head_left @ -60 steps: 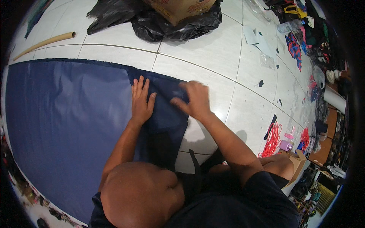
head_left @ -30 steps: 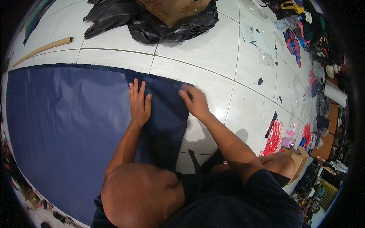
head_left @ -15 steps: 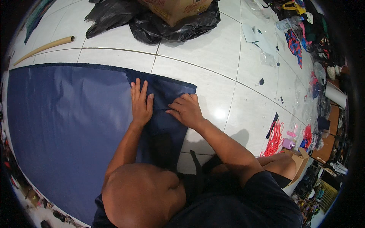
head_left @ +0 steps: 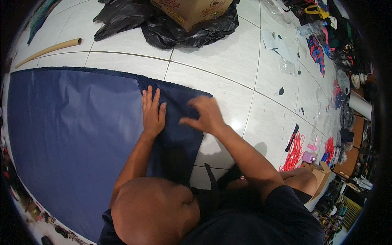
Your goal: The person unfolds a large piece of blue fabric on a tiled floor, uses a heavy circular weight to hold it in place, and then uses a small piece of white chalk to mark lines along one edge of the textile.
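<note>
Closest to the camera, the large dark blue sheet of fabric (head_left: pixel 69 134) lies flat on the white tiled floor (head_left: pixel 228 57), spreading from just in front of the person out to the left side of the view. Its long axis runs left to right, with the far edge following a floor joint. Its right end is a darker strip of folded-over fabric (head_left: pixel 179 122) that runs from near the person's body away toward a corner at the far right.

The left hand (head_left: pixel 153 114) lies palm down on the fabric at the inner edge of that strip, fingers straight, slightly spread and pointing away from the person; it grips nothing, only presses. The right hand (head_left: pixel 206 114) is just beside it over the strip's outer part, blurred, fingers curled loosely with the tips at the cloth; whether it pinches the fabric cannot be told.

Farther out lie a crumpled black plastic bag (head_left: pixel 179 30), a brown cardboard box (head_left: pixel 192 10) sitting on it, and a long tan cardboard tube (head_left: pixel 51 49) to the left.
</note>
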A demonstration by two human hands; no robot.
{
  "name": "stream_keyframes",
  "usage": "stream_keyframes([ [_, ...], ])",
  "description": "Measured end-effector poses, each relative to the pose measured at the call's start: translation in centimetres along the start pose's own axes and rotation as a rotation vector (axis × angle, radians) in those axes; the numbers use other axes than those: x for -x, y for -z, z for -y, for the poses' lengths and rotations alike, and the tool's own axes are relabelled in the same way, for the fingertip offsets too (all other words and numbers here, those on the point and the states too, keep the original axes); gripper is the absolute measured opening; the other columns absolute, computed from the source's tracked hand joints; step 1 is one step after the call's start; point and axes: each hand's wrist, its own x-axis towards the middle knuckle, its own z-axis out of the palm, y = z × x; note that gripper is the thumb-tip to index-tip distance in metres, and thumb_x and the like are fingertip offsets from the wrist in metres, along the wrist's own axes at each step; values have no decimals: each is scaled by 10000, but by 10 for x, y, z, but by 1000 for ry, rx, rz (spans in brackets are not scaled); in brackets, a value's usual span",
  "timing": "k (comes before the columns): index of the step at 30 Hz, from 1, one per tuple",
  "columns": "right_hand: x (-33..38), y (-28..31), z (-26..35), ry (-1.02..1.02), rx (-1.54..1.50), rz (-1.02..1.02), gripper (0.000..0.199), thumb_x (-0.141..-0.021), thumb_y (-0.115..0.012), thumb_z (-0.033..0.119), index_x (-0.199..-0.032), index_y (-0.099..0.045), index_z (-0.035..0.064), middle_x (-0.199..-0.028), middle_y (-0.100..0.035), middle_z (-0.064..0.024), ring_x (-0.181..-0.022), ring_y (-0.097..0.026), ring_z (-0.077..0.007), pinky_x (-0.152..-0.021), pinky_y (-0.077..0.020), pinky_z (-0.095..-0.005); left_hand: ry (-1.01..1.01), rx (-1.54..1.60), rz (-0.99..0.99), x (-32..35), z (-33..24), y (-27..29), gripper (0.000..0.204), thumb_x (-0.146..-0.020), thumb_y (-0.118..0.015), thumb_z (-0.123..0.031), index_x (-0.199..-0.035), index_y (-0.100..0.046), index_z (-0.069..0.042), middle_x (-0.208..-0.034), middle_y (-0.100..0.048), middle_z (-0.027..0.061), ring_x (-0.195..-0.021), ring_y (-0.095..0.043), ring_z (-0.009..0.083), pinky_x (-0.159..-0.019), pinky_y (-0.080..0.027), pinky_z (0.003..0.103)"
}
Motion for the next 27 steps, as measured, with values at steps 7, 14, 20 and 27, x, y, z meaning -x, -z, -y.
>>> stream_keyframes([
  [7,16,-31,-5,-128,-157,244,330,-883,-728,419,-907,-715,90,-857,-689,-60,-865,-654,-270,-815,-411,-417,-3,27,15,-2,-2,0,540,-1039,-502,-266,-1521,-413,-38,-1633,-245,239,-1512,-171,468,-1228,-131,539],
  [14,7,-24,-19,-377,56,-510,306,-881,-751,362,-974,-706,74,-985,-671,-64,-1021,-597,-287,-890,-405,-448,-4,-1,22,0,-1,1,540,-1044,-493,-278,-1518,-414,-30,-1637,-236,240,-1512,-164,475,-1227,-136,535],
  [20,7,-17,13,161,152,150,473,-805,-752,522,-1016,-703,102,-982,-663,-47,-1028,-575,-248,-864,-379,-419,-4,8,14,-2,1,-1,539,-1043,-494,-269,-1516,-413,-24,-1637,-232,247,-1511,-162,484,-1223,-137,542],
  [27,13,-32,-20,-196,-195,342,368,-890,-725,414,-1075,-710,97,-985,-696,-102,-861,-641,-298,-835,-387,-410,-5,17,18,-1,-2,1,543,-1042,-500,-266,-1521,-405,-27,-1641,-223,241,-1513,-153,484,-1225,-129,543],
])
